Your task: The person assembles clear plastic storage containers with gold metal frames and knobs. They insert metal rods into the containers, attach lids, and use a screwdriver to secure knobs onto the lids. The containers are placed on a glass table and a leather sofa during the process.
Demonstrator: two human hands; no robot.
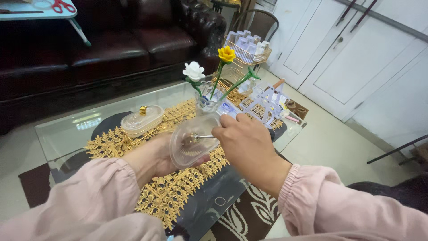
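Note:
My left hand [154, 156] holds a clear oval glass lid [194, 138] tipped on its side, with a small gold knob in its middle. My right hand [247, 143] pinches a thin metal stem [206, 136] that sticks out of that knob. Both hands hover above a gold lace runner [174, 187] on a glass coffee table [67, 134]. Just behind the lid stands a glass vase [206, 103] with a white flower [194, 70] and a yellow flower [226, 54].
A second clear lidded dish [141, 119] with a gold knob sits on the runner at the left. A gold wire basket [247, 49] of bottles and a small white rack [264, 103] stand at the table's far end. A dark leather sofa [111, 44] is behind; white cabinet doors [356, 58] at right.

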